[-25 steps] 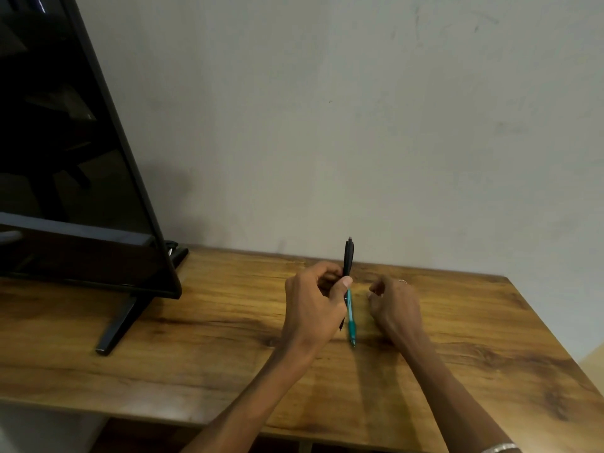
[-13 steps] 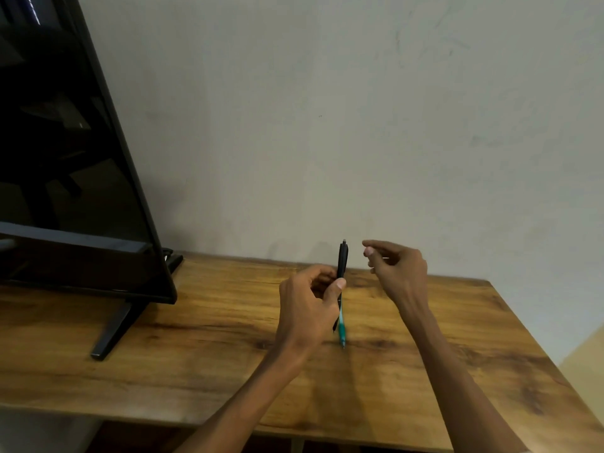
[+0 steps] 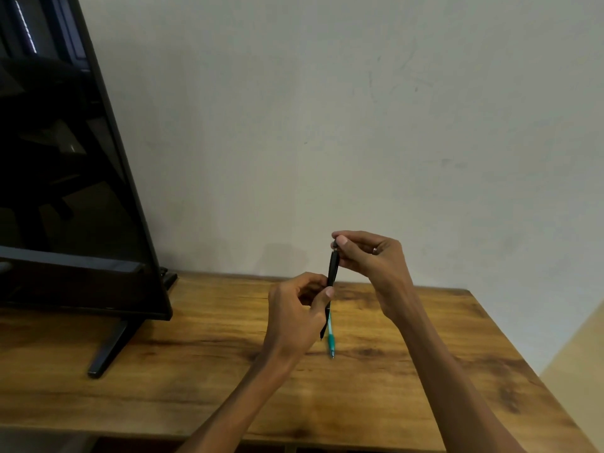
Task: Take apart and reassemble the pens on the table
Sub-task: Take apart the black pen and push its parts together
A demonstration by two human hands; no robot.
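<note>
A black pen [image 3: 333,269] stands nearly upright above the wooden table [image 3: 196,361]. My left hand [image 3: 295,317] grips its lower half between thumb and fingers. My right hand [image 3: 369,256] pinches the pen's top end with thumb and forefinger; a ring shows on one finger. A teal pen [image 3: 331,341] lies flat on the table just below and behind the black pen, its tip pointing toward me. Part of the teal pen is hidden by the black one and my left hand.
A large black screen [image 3: 65,191] on a stand [image 3: 108,348] fills the left side of the table. A pale wall rises right behind the table. The table's right edge [image 3: 523,354] and front edge are near my arms.
My right hand rose from the table, moved left and closed on the top of the black pen. My left hand has kept its hold on the pen.
</note>
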